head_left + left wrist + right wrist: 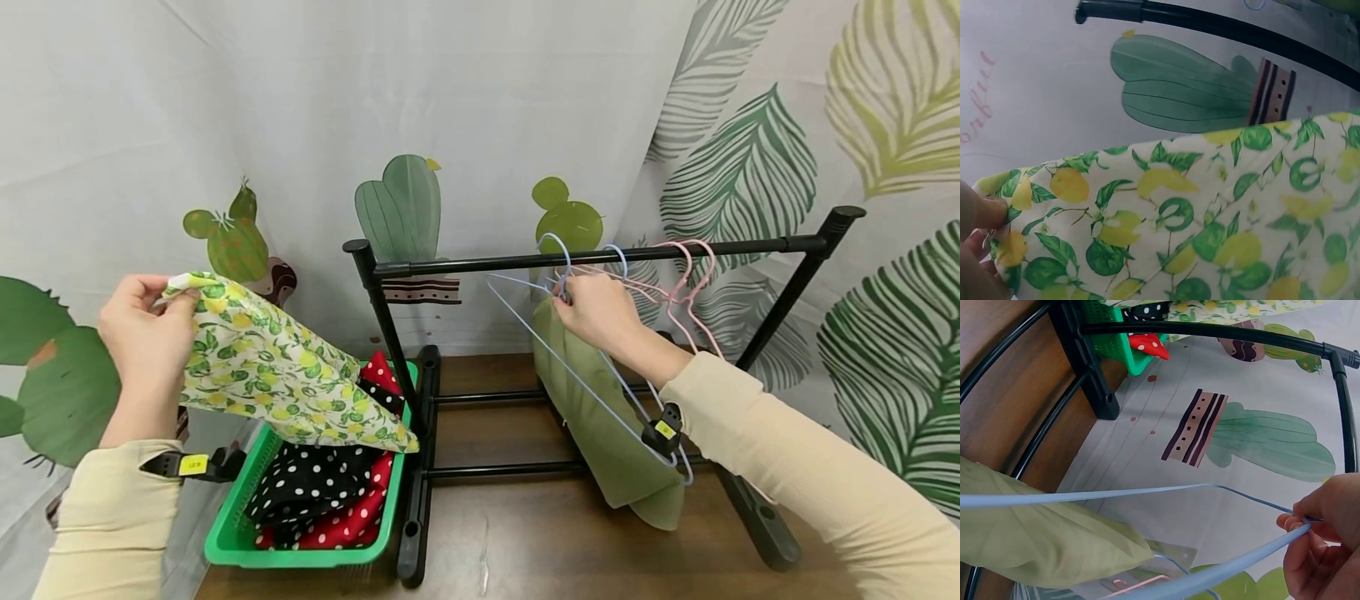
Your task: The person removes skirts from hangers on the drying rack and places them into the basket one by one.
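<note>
In the head view, my left hand [150, 333] pinches one end of a lemon-print cloth [262, 358], whose lower part hangs over the green basket [225, 533]. The left wrist view shows thumb and fingers at the edge of that cloth. My right hand [600, 312] pinches a light blue hanger [585, 400] just below its hook, close to the rack's black top bar [480, 264]. In the right wrist view the hanger's two arms spread out from the fingertips with no cloth on them. Behind it, an olive green cloth [600, 425] hangs from another blue hanger [617, 260].
Pink hangers [693, 275] hang farther right on the bar. Black polka-dot cloth [315, 483] and red polka-dot cloth [352, 521] lie in the basket, beside the rack's left foot [416, 517]. The rack stands on a brown wooden table [525, 542] before a printed curtain.
</note>
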`<action>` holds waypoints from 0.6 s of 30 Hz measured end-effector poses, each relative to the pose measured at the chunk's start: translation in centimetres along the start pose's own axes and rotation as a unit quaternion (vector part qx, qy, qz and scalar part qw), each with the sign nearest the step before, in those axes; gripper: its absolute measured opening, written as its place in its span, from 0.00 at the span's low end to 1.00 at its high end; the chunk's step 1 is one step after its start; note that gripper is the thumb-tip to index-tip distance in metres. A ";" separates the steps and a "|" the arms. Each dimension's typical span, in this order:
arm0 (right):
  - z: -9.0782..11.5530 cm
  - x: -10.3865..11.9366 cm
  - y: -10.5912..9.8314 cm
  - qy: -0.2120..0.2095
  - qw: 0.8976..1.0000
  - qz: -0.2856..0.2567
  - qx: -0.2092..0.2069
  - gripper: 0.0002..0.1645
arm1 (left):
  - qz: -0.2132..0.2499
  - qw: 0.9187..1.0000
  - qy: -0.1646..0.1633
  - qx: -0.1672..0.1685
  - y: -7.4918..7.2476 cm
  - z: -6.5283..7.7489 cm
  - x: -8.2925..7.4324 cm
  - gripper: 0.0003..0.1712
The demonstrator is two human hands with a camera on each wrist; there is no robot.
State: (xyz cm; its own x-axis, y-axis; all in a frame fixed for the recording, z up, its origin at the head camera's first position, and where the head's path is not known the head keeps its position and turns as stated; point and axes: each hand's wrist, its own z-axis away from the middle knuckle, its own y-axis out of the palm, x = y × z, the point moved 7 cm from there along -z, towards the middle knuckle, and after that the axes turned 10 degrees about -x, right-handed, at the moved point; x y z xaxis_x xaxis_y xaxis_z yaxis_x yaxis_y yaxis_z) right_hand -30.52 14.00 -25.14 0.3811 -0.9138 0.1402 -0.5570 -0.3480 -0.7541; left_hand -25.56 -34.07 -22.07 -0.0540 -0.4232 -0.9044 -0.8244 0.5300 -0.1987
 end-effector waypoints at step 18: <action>-0.4 0.7 -1.1 -0.025 0.999 -0.009 0.033 0.10 | -0.176 0.964 0.181 0.081 2.2 1.9 1.4 0.12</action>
State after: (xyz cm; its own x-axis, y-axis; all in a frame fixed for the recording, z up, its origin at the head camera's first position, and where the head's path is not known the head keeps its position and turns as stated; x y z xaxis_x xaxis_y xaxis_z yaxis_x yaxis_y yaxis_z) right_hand -29.91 13.67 -23.94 0.4277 -0.8953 0.1243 -0.4996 -0.3487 -0.7930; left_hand -26.38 -32.14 -24.48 -0.0044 -0.8109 -0.5851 -0.7297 0.4027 -0.5526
